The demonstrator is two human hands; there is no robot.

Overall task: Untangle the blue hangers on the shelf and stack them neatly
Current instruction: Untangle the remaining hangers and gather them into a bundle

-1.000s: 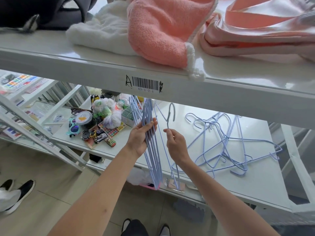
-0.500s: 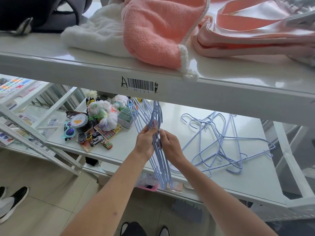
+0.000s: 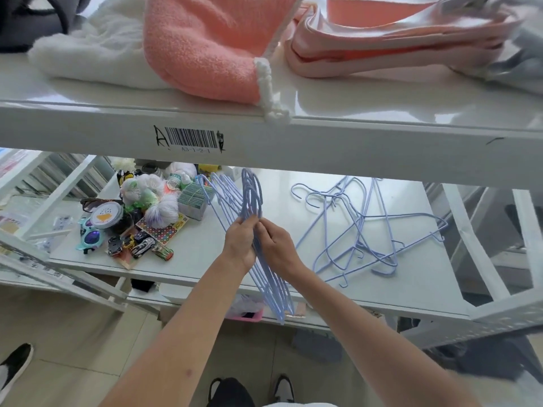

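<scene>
A bunch of several light blue wire hangers is held upright over the front edge of the white middle shelf, hooks pointing up and away. My left hand grips the bunch from the left at its neck. My right hand presses against the same bunch from the right, fingers closed on it. A tangled pile of blue hangers lies flat on the shelf to the right of my hands.
Small items crowd the shelf's left part: toy cars, sunglasses, a round tin, net balls. The upper shelf overhangs with pink and white towels. Floor and shoes show below.
The single hanger my right hand held apart has been brought into the bunch. Both hands have closed together on the bunch, which now leans with its bottom toward the right.
</scene>
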